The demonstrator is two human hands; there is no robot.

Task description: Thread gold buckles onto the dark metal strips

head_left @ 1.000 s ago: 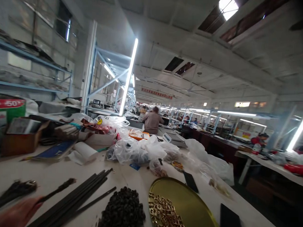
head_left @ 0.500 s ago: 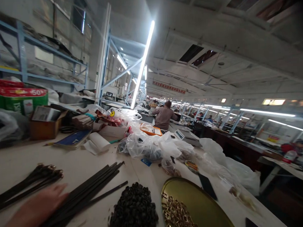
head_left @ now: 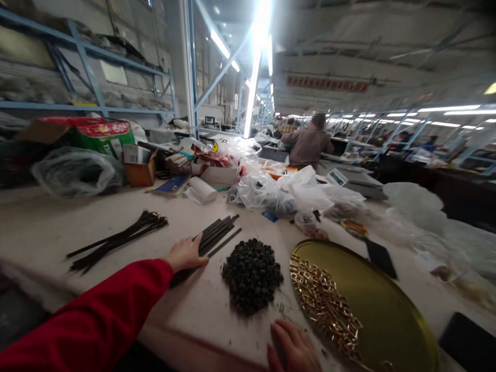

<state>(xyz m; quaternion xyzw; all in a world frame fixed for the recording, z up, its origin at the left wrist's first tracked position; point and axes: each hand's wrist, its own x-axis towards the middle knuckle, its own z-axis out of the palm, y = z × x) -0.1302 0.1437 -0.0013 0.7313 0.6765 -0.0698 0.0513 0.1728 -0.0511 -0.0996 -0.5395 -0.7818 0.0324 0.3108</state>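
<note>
My left hand [head_left: 187, 254], in a red sleeve, rests on a bundle of flat black strips [head_left: 217, 233], thumb and fingers apart. Some of the strips are hidden under the palm. My right hand [head_left: 295, 351] is at the near edge of the table, fingers loosely bent and a little apart, with nothing visible in them. Between the hands lies a heap of small black loops [head_left: 253, 275]. Beside my right hand, a round gold-coloured tray [head_left: 392, 300] holds a pile of small gold metal buckles [head_left: 327, 302].
Black straps with metal ends [head_left: 123, 239] lie on the left. Clear plastic bags [head_left: 280, 190], a notebook [head_left: 171, 185] and a small cardboard box [head_left: 139, 171] crowd the back. Two dark flat objects, one a black slab [head_left: 477, 341], lie on the right. A person [head_left: 309, 143] is farther off.
The view has tilted down and swung left. My left hand has moved from beside the strips onto them. My right hand has come into view at the bottom.
</note>
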